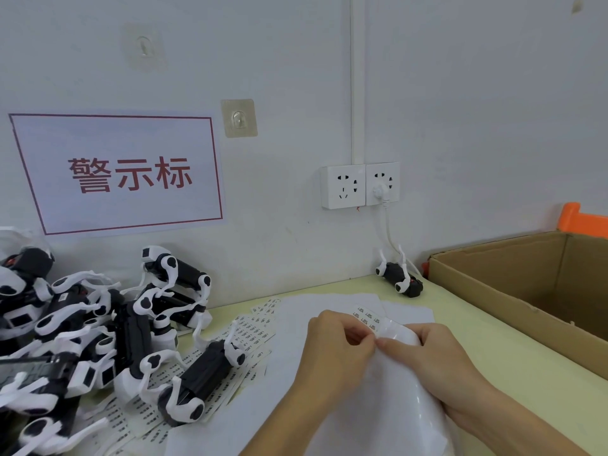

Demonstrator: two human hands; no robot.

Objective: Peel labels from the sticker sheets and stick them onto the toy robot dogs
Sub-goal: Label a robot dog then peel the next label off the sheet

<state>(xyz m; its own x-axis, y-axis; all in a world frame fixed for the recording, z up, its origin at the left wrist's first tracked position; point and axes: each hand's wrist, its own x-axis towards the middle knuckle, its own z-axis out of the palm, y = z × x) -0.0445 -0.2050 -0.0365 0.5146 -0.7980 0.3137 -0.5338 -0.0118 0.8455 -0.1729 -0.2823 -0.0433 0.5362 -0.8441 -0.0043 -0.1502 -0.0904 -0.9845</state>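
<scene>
I hold a glossy white sticker sheet [399, 383] up over the table, bent toward me. My right hand [427, 360] grips its right edge, thumb on the front. My left hand [335, 347] pinches at a small label near the sheet's top edge, where several printed labels [367, 319] show. A pile of black-and-white toy robot dogs [82, 340] fills the left of the table; one dog [197, 380] lies nearest, on top of loose label sheets [255, 330]. A single dog [399, 278] lies on its back by the wall.
An open cardboard box [513, 291] stands at the right, with an orange bin [582, 218] behind it. Blank white backing sheets [309, 307] cover the pale green table [513, 363]. Wall sockets [360, 185] with a plugged-in white cable are straight ahead. A red-lettered sign [121, 174] hangs left.
</scene>
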